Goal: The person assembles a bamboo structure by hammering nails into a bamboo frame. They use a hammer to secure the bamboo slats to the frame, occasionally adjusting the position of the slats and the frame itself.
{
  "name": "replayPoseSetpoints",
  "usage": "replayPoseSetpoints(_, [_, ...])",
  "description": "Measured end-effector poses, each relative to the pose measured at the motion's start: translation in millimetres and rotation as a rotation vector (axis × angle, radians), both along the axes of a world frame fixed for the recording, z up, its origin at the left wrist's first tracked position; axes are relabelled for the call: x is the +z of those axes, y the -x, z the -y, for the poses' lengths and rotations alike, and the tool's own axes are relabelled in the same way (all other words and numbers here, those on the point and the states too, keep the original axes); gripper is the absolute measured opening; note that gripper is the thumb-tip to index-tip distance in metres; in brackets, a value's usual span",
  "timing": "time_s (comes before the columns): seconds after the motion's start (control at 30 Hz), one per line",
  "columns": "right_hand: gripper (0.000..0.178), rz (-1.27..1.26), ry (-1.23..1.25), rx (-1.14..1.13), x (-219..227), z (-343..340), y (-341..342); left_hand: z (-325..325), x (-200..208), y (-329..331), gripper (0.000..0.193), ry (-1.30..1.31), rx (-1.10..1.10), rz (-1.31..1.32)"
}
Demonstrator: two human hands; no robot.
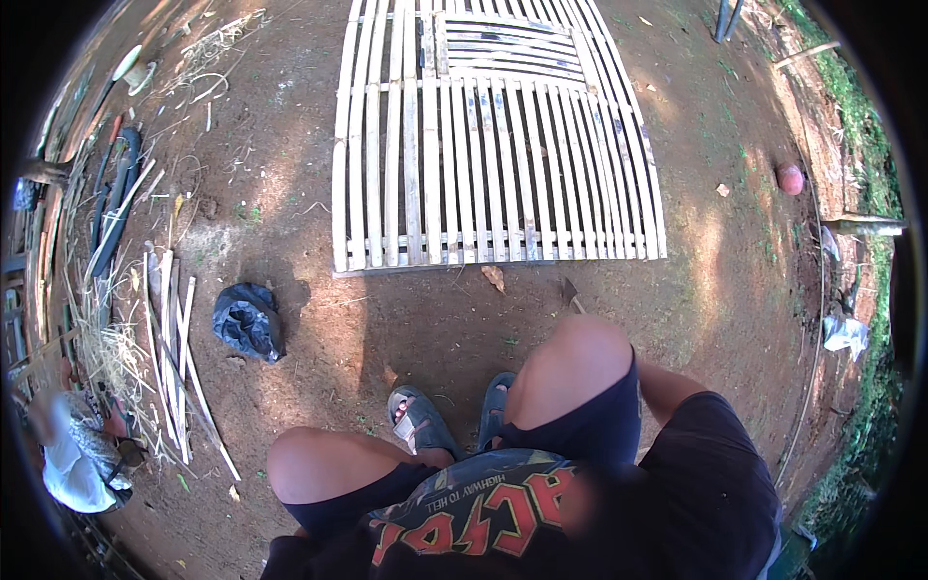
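Neither of my hands shows. My right forearm (669, 389) runs behind my raised right knee, which hides the hand. Just beyond that knee a dark metal blade (569, 289) with a short pale piece of handle sticks out low over the ground. Whether my right hand holds it I cannot tell. My left arm is out of sight beside my body. In front of my sandalled feet lies a large panel of pale bamboo slats (503, 174), with a smaller section of crosswise slats (517, 53) toward its far end.
A crumpled dark plastic bag (248, 322) lies to the left. Beyond it are loose bamboo strips (174, 358), shavings (121, 362) and a dark tube-like piece (120, 198). A person (82, 454) is at the lower left. A reddish ball (790, 179) rests at the right.
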State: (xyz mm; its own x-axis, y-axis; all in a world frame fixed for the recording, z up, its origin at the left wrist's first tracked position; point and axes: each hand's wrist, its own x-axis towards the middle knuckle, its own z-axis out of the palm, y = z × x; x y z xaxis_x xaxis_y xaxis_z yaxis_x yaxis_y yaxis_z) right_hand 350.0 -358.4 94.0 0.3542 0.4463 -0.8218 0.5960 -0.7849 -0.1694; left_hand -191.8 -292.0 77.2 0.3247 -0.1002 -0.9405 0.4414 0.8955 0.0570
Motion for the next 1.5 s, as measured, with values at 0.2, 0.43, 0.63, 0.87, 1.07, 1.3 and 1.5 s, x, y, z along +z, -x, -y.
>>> replayPoseSetpoints(0.2, [0.048,-0.03,-0.007,-0.085,22.5,-51.8,86.7,8.3,38.0,28.6,0.029,-0.055,0.097,-0.127])
replayPoseSetpoints(0.43, [0.034,0.049,-0.102,0.024,43.5,-16.3,58.5,13.1,52.5,2.8,0.03,-0.071,0.13,-0.107])
replayPoseSetpoints(0.63, [0.039,0.018,-0.071,0.125,43.1,-25.0,57.2,-14.0,44.4,42.5,0.03,-0.141,0.125,-0.152])
replayPoseSetpoints(0.87, [0.042,-0.094,-0.049,0.172,3.6,9.7,37.2,-123.1,-5.6,208.5,0.03,-0.486,-0.23,-0.266])
replayPoseSetpoints(1.07, [0.042,0.014,-0.105,0.247,56.4,-89.7,48.6,-304.1,31.1,101.5,0.036,-0.874,-1.016,-0.125])
replayPoseSetpoints(1.3, [0.042,-0.025,-0.435,0.433,43.8,-206.4,122.0,-365.6,50.2,6.3,0.042,-1.388,-1.518,0.408])
replayPoseSetpoints(1.5, [0.045,-0.041,-0.454,0.41,46.0,-243.8,164.3,-340.4,3.6,-77.5,0.083,-1.652,-1.685,0.397])
